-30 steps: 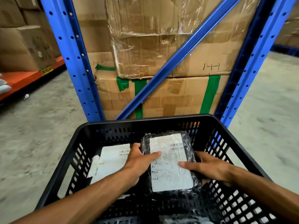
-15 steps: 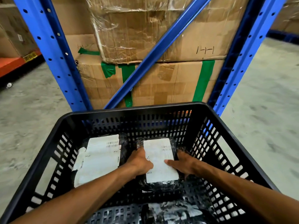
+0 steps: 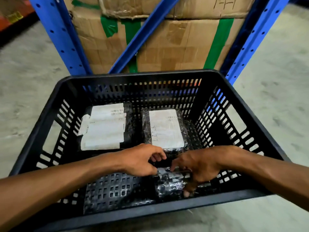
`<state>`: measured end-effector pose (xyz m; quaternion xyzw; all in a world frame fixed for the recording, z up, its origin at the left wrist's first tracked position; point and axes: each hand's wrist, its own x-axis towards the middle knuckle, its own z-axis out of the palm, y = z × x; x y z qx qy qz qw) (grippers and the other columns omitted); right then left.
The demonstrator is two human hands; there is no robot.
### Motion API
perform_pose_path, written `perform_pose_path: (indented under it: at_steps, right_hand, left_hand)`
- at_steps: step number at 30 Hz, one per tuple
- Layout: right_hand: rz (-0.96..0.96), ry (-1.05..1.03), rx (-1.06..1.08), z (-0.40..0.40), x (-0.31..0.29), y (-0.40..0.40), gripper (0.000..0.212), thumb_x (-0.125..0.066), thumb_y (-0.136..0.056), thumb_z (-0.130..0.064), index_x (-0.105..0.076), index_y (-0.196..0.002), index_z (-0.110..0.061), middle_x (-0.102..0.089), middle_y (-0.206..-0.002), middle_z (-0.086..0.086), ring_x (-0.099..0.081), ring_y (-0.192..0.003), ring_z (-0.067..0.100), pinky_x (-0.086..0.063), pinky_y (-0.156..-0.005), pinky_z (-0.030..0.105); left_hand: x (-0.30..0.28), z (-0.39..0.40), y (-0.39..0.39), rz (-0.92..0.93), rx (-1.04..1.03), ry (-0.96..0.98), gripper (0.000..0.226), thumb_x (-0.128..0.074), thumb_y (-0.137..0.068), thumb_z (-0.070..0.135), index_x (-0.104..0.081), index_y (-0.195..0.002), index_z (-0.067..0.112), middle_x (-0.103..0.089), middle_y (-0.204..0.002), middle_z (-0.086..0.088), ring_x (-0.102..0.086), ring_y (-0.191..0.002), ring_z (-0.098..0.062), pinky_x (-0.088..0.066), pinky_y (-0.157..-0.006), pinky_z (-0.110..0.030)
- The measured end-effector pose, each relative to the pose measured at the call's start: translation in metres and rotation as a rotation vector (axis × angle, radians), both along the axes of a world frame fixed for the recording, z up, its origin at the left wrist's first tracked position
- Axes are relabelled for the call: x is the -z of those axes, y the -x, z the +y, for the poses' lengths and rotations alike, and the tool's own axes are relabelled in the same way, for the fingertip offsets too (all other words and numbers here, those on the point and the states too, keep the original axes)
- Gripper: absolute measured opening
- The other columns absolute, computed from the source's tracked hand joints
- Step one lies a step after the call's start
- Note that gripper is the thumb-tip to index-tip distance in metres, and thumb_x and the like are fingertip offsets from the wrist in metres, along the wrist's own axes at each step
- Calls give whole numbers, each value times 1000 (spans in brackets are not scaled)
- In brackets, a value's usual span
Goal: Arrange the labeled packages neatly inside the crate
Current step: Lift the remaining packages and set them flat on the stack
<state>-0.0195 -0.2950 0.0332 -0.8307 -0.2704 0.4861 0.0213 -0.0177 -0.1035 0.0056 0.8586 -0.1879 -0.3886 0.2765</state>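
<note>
I am seeing my right hand [image 3: 199, 166] gripping a crinkly black plastic-wrapped package [image 3: 168, 183] at the slotted black crate's [image 3: 142, 84] near wall, my left hand [image 3: 142, 159] curling loosely empty beside it, two flat white-labelled packages [image 3: 103, 126] lying beyond.

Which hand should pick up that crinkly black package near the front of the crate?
Probably the right hand: its fingers already wrap the black package. The left hand only touches its top edge.

1 head-worn wide-angle view looks forward and steeply down from close above the black crate [image 3: 147, 76], with blue shelving uprights [image 3: 60, 36] and taped cartons [image 3: 180, 46] just beyond.
</note>
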Motion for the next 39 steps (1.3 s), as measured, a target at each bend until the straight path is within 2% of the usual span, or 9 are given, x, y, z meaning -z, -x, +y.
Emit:
perform_pose_path:
  at_steps: [4,6,13,17,22,28,31,35,39]
  right_hand:
    - [-81,-169,129,-17,-4,-23,52,-60,-90,-37,-44,-139,-26,-62,-127,3,-62,-110,20,-54,-94,42]
    - [-153,-92,77,-20,0,-25,75,-68,-82,-44,-32,-146,-24,-52,-136,-2,-53,-121,19,-48,-103,42]
    - [-210,-288,220,-31,-26,-47,67,-74,-72,-52,-49,-130,-30,-58,-122,-16,-57,-110,11,-48,-95,33]
    - [-347,-486,431,-33,-57,-61,69,-68,-57,-72,-64,-116,-36,-65,-119,-16,-60,-107,7,-44,-98,30]
    - [-448,-719,600,-31,-73,-67,57,-66,-58,-67,-70,-105,-34,-71,-104,-16,-64,-95,-6,-42,-83,14]
    - [-229,-721,795,-35,-49,-49,93,-71,-57,-65,-45,-138,-26,-65,-124,-9,-70,-98,6,-56,-85,20]
    - [-216,-723,882,-36,-30,-42,73,-71,-54,-71,-49,-119,-46,-68,-102,-17,-65,-97,1,-57,-74,18]
    - [-208,-728,1048,-44,-9,-57,121,-70,-51,-76,-26,-150,-23,-54,-140,-4,-58,-111,9,-44,-104,38]
    - [-158,-732,1082,-41,10,-74,110,-63,-61,-73,-31,-149,-15,-56,-133,-6,-57,-107,9,-40,-103,32]
  left_hand:
    - [12,1,5,42,21,47,83,-73,-76,23,-28,-146,27,-53,-128,6,-52,-100,-5,-41,-67,-5]
    - [16,-1,7,-70,-48,61,89,-78,-73,30,-27,-145,27,-50,-134,3,-51,-105,-9,-42,-75,-10]
    - [4,23,-8,25,-395,327,67,-82,-57,53,-53,-116,40,-64,-126,9,-63,-111,-11,-45,-104,-36]
    - [-23,28,-20,74,-677,635,27,-75,-70,48,-58,-89,39,-75,-84,26,-68,-76,16,-50,-63,-14]
    - [-49,31,-27,14,-830,794,22,-66,-86,28,-68,-103,15,-79,-89,4,-72,-75,3,-54,-61,-11]
    - [-47,33,-30,-12,-931,809,47,-68,-80,44,-69,-108,6,-76,-105,-4,-68,-96,-17,-50,-90,-30]
    - [-39,28,-32,10,-974,788,49,-69,-78,50,-70,-106,10,-76,-110,-6,-67,-110,-23,-44,-106,-41]
    - [-21,14,-27,30,-959,706,86,-80,-61,56,-51,-132,19,-71,-116,-3,-66,-108,-20,-46,-105,-41]
    - [-8,9,-37,-60,-959,559,84,-81,-70,39,-38,-141,26,-65,-115,0,-65,-103,-19,-52,-96,-39]
